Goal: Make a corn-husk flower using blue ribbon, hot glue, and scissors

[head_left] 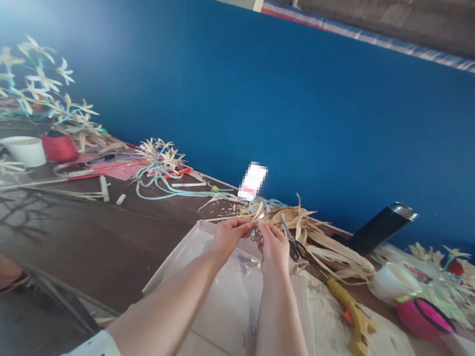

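Observation:
Both my hands meet over the far end of a white cardboard sheet [213,308]. My left hand [230,236] and my right hand [273,245] pinch a small pale straw piece [256,231] between their fingertips; its shape is too small to make out. Just behind them lies a heap of dried straw leaves [317,234] with black-handled scissors [294,245] beside my right hand.
A yellow glue gun [354,319] lies on printed paper at the right. A black flask [381,227], a white cup [391,281] and a pink bowl [422,316] stand further right. Straw flowers [36,84], a white bowl [24,149], a red pot [58,147] and blue cords [162,186] are at left, before a blue wall.

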Demonstrator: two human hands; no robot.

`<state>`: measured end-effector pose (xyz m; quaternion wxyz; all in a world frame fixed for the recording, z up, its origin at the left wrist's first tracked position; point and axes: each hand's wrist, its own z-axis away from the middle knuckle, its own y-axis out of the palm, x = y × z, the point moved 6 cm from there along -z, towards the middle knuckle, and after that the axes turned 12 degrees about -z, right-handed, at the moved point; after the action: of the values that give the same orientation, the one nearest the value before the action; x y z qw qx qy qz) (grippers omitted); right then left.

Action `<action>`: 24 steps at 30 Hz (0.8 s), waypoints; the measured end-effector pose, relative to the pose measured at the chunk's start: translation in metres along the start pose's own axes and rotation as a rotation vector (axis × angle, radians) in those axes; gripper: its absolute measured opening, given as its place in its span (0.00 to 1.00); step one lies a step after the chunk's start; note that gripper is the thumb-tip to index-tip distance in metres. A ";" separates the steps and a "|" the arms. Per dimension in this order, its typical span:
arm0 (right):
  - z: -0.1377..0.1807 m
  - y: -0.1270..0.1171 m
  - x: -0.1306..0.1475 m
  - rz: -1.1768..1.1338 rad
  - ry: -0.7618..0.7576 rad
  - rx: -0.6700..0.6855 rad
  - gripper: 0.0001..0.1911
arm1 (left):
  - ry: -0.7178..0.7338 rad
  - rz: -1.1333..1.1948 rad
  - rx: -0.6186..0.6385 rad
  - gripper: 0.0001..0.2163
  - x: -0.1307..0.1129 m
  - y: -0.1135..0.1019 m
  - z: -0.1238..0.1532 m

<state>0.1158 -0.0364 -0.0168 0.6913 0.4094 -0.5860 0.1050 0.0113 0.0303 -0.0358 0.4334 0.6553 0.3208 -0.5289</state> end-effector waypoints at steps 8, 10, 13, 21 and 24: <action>0.002 0.001 0.001 0.036 0.005 -0.004 0.14 | -0.004 -0.007 -0.010 0.14 -0.003 -0.001 0.002; 0.002 0.001 0.001 0.045 0.010 0.000 0.14 | 0.005 -0.010 -0.009 0.14 -0.003 -0.001 0.002; 0.001 0.001 0.001 0.045 0.010 0.011 0.14 | 0.019 -0.008 -0.002 0.14 -0.002 0.000 0.001; 0.002 0.002 0.002 0.010 -0.021 0.015 0.14 | 0.023 0.021 -0.011 0.13 -0.003 -0.001 0.001; 0.003 0.002 0.003 0.010 -0.026 0.013 0.14 | 0.018 0.014 -0.025 0.13 -0.001 -0.001 0.000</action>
<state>0.1132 -0.0381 -0.0131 0.6804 0.4122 -0.5964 0.1070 0.0098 0.0310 -0.0349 0.4422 0.6569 0.3268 -0.5158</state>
